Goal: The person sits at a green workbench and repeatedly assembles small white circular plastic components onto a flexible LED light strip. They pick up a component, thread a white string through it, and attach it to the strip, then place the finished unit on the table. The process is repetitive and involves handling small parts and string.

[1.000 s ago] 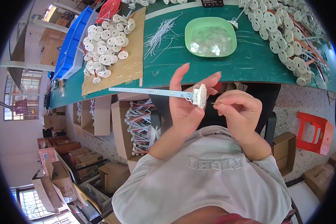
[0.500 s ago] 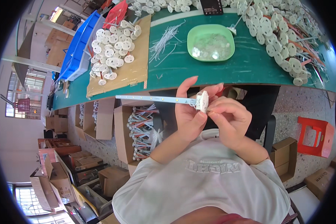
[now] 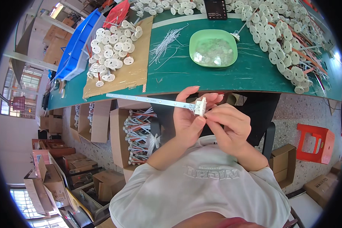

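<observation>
In front of my chest, just off the near edge of the table, I hold an LED strip [image 3: 148,100] with a white round cap [image 3: 201,106] at its right end. My left hand [image 3: 187,127] is closed round the cap end, thumb below and fingers behind it. The thin strip sticks out to the left, its far end slightly raised. My right hand [image 3: 231,127] is pinched shut at the lower right side of the cap. Whatever lies between those fingertips is too small or hidden to tell.
On the green table [image 3: 171,81] stands a light green bowl [image 3: 192,41] of small clear pieces. White ties [image 3: 167,43] lie left of it. White round-capped parts [image 3: 116,45] heap on cardboard [image 3: 140,74], others [image 3: 279,41] at right. A phone [image 3: 216,9] stands behind.
The strip has tilted, so its left end sits higher relative to the cap. Both hands stay at the cap, with the right fingers shifted slightly. The whole view has moved a little.
</observation>
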A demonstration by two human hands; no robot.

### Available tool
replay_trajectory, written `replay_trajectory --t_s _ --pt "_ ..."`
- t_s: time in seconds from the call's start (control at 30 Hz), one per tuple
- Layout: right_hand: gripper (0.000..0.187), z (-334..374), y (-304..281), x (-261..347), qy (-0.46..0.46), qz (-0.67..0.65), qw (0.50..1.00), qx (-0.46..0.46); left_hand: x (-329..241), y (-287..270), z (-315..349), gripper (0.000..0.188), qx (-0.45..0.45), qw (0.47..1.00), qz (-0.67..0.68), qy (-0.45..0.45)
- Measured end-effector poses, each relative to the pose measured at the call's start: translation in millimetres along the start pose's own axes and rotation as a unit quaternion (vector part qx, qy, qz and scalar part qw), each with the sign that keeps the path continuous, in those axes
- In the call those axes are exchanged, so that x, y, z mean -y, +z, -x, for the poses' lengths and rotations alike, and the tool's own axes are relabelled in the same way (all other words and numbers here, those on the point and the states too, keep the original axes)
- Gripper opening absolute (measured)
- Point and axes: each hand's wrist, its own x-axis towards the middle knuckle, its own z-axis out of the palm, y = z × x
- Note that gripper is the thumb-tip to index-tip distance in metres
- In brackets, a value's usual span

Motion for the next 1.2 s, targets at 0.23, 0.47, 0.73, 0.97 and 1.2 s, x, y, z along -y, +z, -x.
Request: replay_trajectory --t_s 0.23,0.47,0.73,0.97,1.2 --pt "0.014 -21 -17 0 -0.016 -0.076 0.991 0.11 -8 -12 5 0.074 0.089 0.995 -0.04 0.004" --pt "0.016 -10 -10 5 -0.006 -0.04 0.997 0.059 -8 -9 9 0.073 0.071 0.997 -0.032 0.007" --pt "0.02 -2 3 5 -0.1 0.078 0.992 -0.005 6 -5 14 0.067 0.063 0.996 -0.032 0.059" --pt "0.022 4 6 4 -0.13 0.118 0.984 -0.015 9 2 20 0.062 0.044 0.997 0.022 0.052" --pt "0.023 -2 -4 4 -0.126 0.092 0.987 0.03 3 -4 16 0.057 0.08 0.995 0.01 0.055"
